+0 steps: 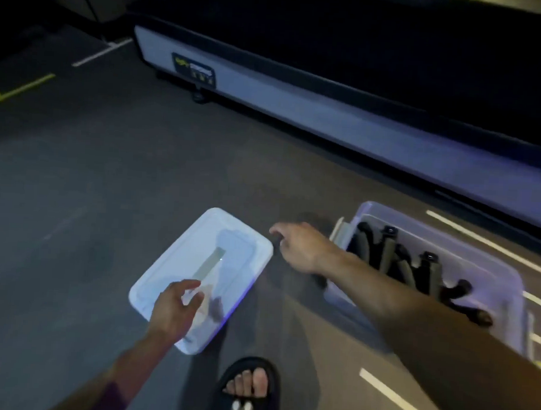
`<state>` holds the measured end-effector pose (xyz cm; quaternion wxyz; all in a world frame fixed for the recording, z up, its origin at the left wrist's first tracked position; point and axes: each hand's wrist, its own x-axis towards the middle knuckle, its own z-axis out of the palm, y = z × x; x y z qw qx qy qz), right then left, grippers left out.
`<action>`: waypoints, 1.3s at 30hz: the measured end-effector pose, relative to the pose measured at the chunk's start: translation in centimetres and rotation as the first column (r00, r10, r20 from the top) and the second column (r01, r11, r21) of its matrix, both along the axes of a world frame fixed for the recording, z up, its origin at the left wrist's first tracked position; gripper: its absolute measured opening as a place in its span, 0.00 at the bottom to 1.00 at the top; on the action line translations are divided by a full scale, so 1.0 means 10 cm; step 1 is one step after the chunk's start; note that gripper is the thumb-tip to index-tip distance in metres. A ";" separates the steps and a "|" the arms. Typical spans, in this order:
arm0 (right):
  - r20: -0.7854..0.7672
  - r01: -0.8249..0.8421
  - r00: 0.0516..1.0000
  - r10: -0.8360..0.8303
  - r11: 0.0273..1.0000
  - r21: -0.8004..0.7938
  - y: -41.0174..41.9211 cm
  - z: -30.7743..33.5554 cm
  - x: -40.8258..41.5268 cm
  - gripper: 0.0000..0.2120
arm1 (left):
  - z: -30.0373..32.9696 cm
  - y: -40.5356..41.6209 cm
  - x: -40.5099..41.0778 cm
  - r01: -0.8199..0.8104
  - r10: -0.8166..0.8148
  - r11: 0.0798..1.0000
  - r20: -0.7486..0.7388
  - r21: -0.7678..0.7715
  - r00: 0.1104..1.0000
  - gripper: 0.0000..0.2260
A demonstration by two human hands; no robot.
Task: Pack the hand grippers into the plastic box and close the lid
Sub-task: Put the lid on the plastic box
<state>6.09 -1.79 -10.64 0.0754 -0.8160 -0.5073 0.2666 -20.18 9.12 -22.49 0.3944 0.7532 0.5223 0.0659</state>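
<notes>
A clear plastic box (506, 280) stands on the floor at the right with several black hand grippers (395, 258) lying inside it. Its white lid (230, 234) lies flat on the floor to the left of the box. My left hand (176, 309) hovers over the lid's near end with fingers spread and holds nothing. My right hand (298, 247) reaches across, just past the lid's far right corner, fingers loosely extended and empty. My right forearm crosses in front of the box and hides part of its near wall.
A long low grey and black platform (330, 114) on small feet runs along the back. White and yellow lines mark the dark floor. My sandalled foot (247, 388) stands just below the lid.
</notes>
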 end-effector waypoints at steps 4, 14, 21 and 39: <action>-0.104 0.074 0.991 -0.085 0.992 -0.106 0.41 -0.69 -0.16 0.27 | -0.28 0.04 -0.38 -0.128 0.154 0.977 -0.154 0.171 0.976 0.13; -0.172 0.277 0.940 -0.295 0.953 -0.122 0.59 -1.33 -0.12 0.32 | -0.48 0.05 -0.50 -0.275 0.284 0.948 -0.038 0.159 0.958 0.23; -0.318 0.333 0.837 -0.445 0.876 -0.349 0.38 -1.25 0.01 0.23 | -0.38 0.18 -0.38 -0.361 0.362 0.922 0.019 0.144 0.932 0.26; -0.531 0.934 0.338 -0.777 0.208 0.290 -1.87 0.86 0.88 0.06 | 1.37 -0.41 1.67 0.137 0.012 0.953 0.484 -0.270 0.875 0.10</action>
